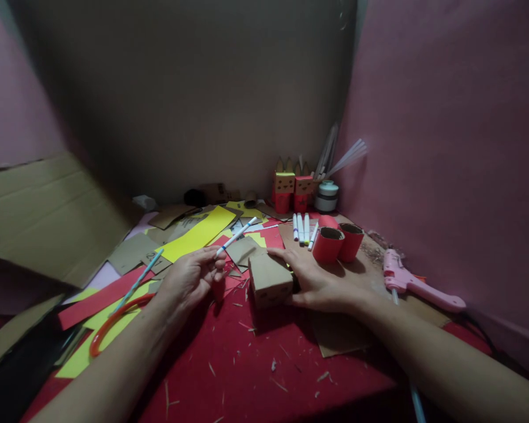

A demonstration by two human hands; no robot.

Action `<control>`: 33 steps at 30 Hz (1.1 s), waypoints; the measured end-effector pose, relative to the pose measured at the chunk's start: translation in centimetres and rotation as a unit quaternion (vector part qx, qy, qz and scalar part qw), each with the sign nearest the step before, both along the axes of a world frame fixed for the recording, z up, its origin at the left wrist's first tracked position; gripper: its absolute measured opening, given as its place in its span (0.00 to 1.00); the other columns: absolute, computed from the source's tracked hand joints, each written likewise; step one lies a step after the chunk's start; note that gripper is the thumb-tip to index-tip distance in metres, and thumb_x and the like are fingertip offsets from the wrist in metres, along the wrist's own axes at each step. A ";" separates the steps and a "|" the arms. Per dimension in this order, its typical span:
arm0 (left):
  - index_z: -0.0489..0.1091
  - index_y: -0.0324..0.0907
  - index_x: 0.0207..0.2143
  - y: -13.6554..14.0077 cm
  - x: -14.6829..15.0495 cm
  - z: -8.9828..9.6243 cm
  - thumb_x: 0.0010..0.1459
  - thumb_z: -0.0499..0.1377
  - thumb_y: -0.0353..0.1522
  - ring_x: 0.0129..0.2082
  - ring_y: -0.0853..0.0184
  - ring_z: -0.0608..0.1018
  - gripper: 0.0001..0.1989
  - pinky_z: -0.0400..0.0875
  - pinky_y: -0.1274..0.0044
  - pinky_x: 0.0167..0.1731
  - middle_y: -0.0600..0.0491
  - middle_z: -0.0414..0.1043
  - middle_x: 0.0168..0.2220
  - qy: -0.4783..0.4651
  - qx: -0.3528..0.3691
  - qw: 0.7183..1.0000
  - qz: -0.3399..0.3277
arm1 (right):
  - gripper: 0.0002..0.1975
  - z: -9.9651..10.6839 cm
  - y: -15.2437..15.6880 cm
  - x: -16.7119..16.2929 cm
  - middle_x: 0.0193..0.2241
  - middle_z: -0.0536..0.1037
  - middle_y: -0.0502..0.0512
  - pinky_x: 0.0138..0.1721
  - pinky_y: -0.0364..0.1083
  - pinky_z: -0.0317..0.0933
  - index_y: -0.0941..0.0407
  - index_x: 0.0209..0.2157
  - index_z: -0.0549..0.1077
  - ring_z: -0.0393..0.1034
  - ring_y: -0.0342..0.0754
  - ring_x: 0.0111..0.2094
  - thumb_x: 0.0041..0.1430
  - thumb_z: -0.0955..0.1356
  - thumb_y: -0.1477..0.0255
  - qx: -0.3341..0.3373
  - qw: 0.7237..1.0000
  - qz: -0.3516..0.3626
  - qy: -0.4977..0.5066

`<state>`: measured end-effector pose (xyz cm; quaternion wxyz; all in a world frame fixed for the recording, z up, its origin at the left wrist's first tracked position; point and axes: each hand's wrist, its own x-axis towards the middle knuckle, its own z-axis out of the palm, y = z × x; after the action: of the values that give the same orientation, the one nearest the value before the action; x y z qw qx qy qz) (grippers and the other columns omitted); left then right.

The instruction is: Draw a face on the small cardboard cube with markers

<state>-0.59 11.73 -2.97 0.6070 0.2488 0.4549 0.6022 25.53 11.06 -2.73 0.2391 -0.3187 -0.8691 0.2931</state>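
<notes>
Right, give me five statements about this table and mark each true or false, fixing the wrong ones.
1. The right hand holds a cardboard box. True.
2. The right hand also holds a marker. False: the left hand holds it.
3. Red tubes stand to the right of the cardboard box. True.
4. The glue gun lies left of the red tubes. False: it lies to their right.
5. A yellow strip lies left of the cardboard box. True.

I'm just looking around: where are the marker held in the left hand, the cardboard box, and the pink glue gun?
Marker [237, 236]: head view, middle of its white barrel.
Cardboard box [271, 275]: head view, its upper face.
Pink glue gun [423, 289]: head view, its handle.
</notes>
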 end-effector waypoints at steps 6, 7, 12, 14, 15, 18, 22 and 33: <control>0.71 0.37 0.41 0.2 -0.1 -0.6 0.67 0.60 0.33 0.21 0.75 0.71 0.07 0.67 0.83 0.17 0.57 0.71 0.31 0.068 0.011 0.998 -0.007 | 0.51 -0.6 1.1 -0.2 0.61 0.65 0.70 0.61 0.65 0.58 0.57 0.66 0.55 0.62 0.68 0.62 0.43 0.77 0.70 -0.176 0.972 -0.009 0.153; 0.71 0.37 0.41 0.1 -0.1 -0.7 0.67 0.60 0.33 0.20 0.76 0.71 0.07 0.67 0.83 0.17 0.58 0.71 0.30 0.076 0.014 0.997 -0.014 | 0.51 -0.6 1.3 -0.3 0.60 0.67 0.69 0.60 0.65 0.60 0.56 0.66 0.54 0.63 0.67 0.61 0.42 0.78 0.69 -0.210 0.960 -0.014 0.182; 0.70 0.38 0.38 -0.2 0.4 -1.3 0.66 0.59 0.28 0.17 0.76 0.70 0.02 0.65 0.84 0.15 0.59 0.71 0.26 0.103 0.027 0.993 -0.052 | 0.47 -0.3 1.4 -0.6 0.56 0.71 0.66 0.49 0.61 0.69 0.54 0.62 0.58 0.70 0.66 0.54 0.41 0.77 0.65 -0.348 0.886 -0.006 0.307; 0.69 0.37 0.37 -0.3 0.7 -1.6 0.63 0.60 0.24 0.17 0.74 0.71 0.02 0.66 0.83 0.14 0.58 0.73 0.25 0.109 0.039 0.992 -0.056 | 0.46 0.0 1.1 -0.7 0.54 0.72 0.65 0.43 0.58 0.72 0.52 0.61 0.60 0.72 0.64 0.50 0.40 0.78 0.68 -0.401 0.850 0.007 0.341; 0.69 0.37 0.36 -0.4 0.9 -1.6 0.61 0.60 0.23 0.16 0.74 0.72 0.03 0.66 0.83 0.14 0.56 0.74 0.25 0.111 0.045 0.991 -0.057 | 0.45 0.1 1.1 -0.8 0.53 0.73 0.63 0.41 0.56 0.72 0.52 0.60 0.61 0.72 0.63 0.50 0.39 0.79 0.70 -0.419 0.834 0.010 0.359; 0.69 0.36 0.36 -0.7 1.2 -1.7 0.55 0.63 0.24 0.15 0.73 0.72 0.07 0.68 0.82 0.14 0.54 0.75 0.23 0.117 0.055 0.990 -0.062 | 0.43 0.1 0.9 -0.9 0.48 0.75 0.61 0.39 0.53 0.72 0.53 0.58 0.65 0.73 0.60 0.48 0.38 0.79 0.73 -0.438 0.810 0.014 0.391; 0.69 0.36 0.39 -1.0 1.2 -1.8 0.51 0.67 0.28 0.15 0.72 0.72 0.13 0.69 0.81 0.14 0.54 0.76 0.23 0.125 0.053 0.989 -0.062 | 0.45 -0.2 1.0 -0.9 0.48 0.75 0.60 0.37 0.51 0.71 0.52 0.60 0.64 0.73 0.57 0.45 0.38 0.80 0.73 -0.462 0.794 0.024 0.393; 0.69 0.37 0.43 -1.6 0.8 -2.2 0.47 0.74 0.34 0.15 0.72 0.73 0.24 0.70 0.81 0.15 0.55 0.78 0.24 0.112 0.030 0.990 -0.084 | 0.37 -0.3 1.0 -1.1 0.45 0.76 0.59 0.38 0.50 0.67 0.54 0.53 0.68 0.72 0.57 0.46 0.39 0.79 0.72 -0.479 0.768 0.003 0.426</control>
<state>0.26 10.09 -5.13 0.5925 0.3703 0.4796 0.5309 24.40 12.10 -3.03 0.4000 -0.2320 -0.4259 0.7777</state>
